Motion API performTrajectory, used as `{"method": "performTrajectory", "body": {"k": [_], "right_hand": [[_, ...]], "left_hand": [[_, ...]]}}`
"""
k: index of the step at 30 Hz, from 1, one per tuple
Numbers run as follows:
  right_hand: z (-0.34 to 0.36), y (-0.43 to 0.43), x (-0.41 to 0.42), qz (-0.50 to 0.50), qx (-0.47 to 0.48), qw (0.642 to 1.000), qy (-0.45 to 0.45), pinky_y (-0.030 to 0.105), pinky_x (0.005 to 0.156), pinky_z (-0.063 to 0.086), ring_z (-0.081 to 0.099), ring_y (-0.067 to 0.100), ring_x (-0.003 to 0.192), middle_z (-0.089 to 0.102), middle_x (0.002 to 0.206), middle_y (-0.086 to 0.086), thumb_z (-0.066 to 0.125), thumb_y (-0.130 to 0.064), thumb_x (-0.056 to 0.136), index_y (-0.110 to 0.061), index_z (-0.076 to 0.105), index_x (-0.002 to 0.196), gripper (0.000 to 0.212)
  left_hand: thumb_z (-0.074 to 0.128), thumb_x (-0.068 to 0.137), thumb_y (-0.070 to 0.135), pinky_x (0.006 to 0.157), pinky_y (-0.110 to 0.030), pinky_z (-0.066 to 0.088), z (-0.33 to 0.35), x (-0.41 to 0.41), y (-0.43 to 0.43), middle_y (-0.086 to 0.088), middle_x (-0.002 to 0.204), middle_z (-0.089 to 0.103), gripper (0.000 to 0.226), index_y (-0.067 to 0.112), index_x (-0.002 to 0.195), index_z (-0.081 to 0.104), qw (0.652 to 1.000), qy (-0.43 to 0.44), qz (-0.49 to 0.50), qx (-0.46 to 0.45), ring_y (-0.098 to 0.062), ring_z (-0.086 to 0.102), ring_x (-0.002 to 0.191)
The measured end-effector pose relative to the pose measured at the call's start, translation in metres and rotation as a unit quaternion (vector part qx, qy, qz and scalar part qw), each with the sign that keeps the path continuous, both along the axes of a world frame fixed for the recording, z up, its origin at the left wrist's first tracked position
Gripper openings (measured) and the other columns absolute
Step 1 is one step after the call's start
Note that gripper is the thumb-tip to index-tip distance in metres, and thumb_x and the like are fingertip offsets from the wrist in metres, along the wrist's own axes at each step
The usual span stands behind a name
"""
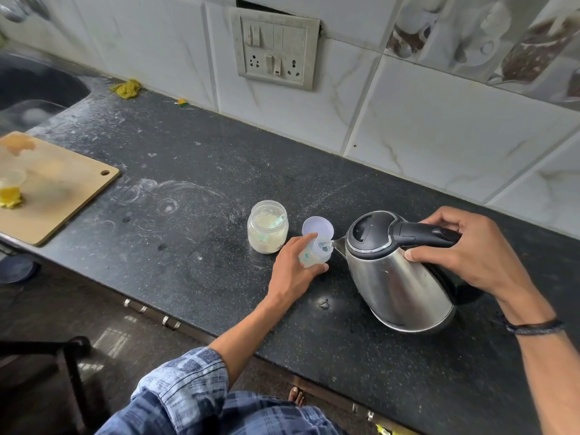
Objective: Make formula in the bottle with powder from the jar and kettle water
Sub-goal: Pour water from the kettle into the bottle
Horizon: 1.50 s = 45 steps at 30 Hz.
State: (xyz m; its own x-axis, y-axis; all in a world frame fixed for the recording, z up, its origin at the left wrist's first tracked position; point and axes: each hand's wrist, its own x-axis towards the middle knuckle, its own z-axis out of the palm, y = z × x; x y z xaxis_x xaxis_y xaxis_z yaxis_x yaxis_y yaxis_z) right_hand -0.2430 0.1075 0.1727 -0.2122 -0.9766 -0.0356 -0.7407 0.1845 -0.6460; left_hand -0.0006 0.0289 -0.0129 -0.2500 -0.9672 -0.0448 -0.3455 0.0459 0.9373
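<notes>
nearest the camera a checked sleeve [185,390] leads up to the left hand [293,268], whose fingers and thumb curl round the small clear bottle [315,254], steadying it on the dark speckled surface [188,277]. a small wet patch [324,304] lies just in front of the bottle. to the right, the right hand [467,249] grips the black handle of the steel kettle [398,277], thumb against the body. the kettle is tipped to the left, and its spout [339,244] sits right at the bottle's open mouth. that is the relation that matters: the bottle stands roughly upright, just left of the spout, between the two hands. whether water is running is too fine to tell. the step looks like filling, and the tilt needs to be gentle to keep the narrow mouth under the spout. just behind the bottle lies a pale round lid [318,227], and beside it the open jar [267,227] of powder with a scoop [276,221] inside. farther left is a chopping board [62,189]; on the tiled wall, a switch panel [274,48].
</notes>
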Motion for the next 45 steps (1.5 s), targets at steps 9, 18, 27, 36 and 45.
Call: {"method": "performTrajectory", "body": {"k": [9, 18, 27, 36, 45], "right_hand": [[0.0018, -0.0006, 0.0014, -0.005, 0.005, 1.000, 0.003, 0.040, 0.078, 0.055, 0.071, 0.007, 0.075, 0.078, 0.083, -0.016, 0.084, -0.062, 0.046, -0.038, 0.073, 0.094, 0.055], [0.0031, -0.0013, 0.0025, -0.002, 0.006, 1.000, -0.002, 0.040, 0.077, 0.055, 0.071, 0.005, 0.074, 0.078, 0.084, -0.017, 0.085, -0.063, 0.046, -0.038, 0.073, 0.094, 0.055], [0.0008, -0.0021, -0.0005, -0.002, 0.000, 1.000, -0.006, 0.037, 0.075, 0.052, 0.069, 0.007, 0.072, 0.078, 0.081, -0.015, 0.083, -0.064, 0.045, -0.038, 0.073, 0.093, 0.056], [-0.0027, -0.0039, -0.0056, 0.003, -0.005, 1.000, 0.006, 0.040, 0.079, 0.054, 0.070, 0.010, 0.074, 0.078, 0.081, -0.014, 0.097, -0.039, 0.058, -0.037, 0.074, 0.093, 0.042], [-0.0047, -0.0053, -0.0063, 0.007, -0.005, 1.000, 0.017, 0.040, 0.080, 0.055, 0.072, 0.012, 0.078, 0.078, 0.083, -0.016, 0.098, -0.039, 0.059, -0.038, 0.074, 0.094, 0.043]], "left_hand": [[0.088, 0.078, 0.025, 0.102, -0.024, 0.037, 0.0003, -0.0007, -0.0007, 0.011, 0.130, 0.058, 0.070, 0.028, 0.142, 0.059, 1.000, 0.001, 0.005, 0.004, -0.008, 0.052, 0.121], [0.088, 0.078, 0.026, 0.103, -0.027, 0.039, 0.0006, -0.0007, -0.0011, 0.010, 0.131, 0.059, 0.070, 0.028, 0.142, 0.058, 1.000, 0.005, 0.005, 0.007, -0.010, 0.052, 0.121], [0.088, 0.077, 0.028, 0.104, -0.030, 0.042, -0.0003, -0.0012, -0.0010, 0.011, 0.130, 0.060, 0.070, 0.028, 0.141, 0.059, 1.000, 0.005, 0.004, 0.003, -0.009, 0.054, 0.119], [0.088, 0.077, 0.030, 0.102, -0.027, 0.042, -0.0008, -0.0017, -0.0015, 0.012, 0.128, 0.061, 0.070, 0.029, 0.141, 0.059, 1.000, 0.003, 0.002, 0.003, -0.008, 0.054, 0.118], [0.088, 0.077, 0.029, 0.102, -0.028, 0.043, -0.0019, -0.0010, -0.0004, 0.011, 0.128, 0.061, 0.070, 0.029, 0.141, 0.059, 1.000, 0.002, 0.002, 0.003, -0.010, 0.055, 0.118]]}}
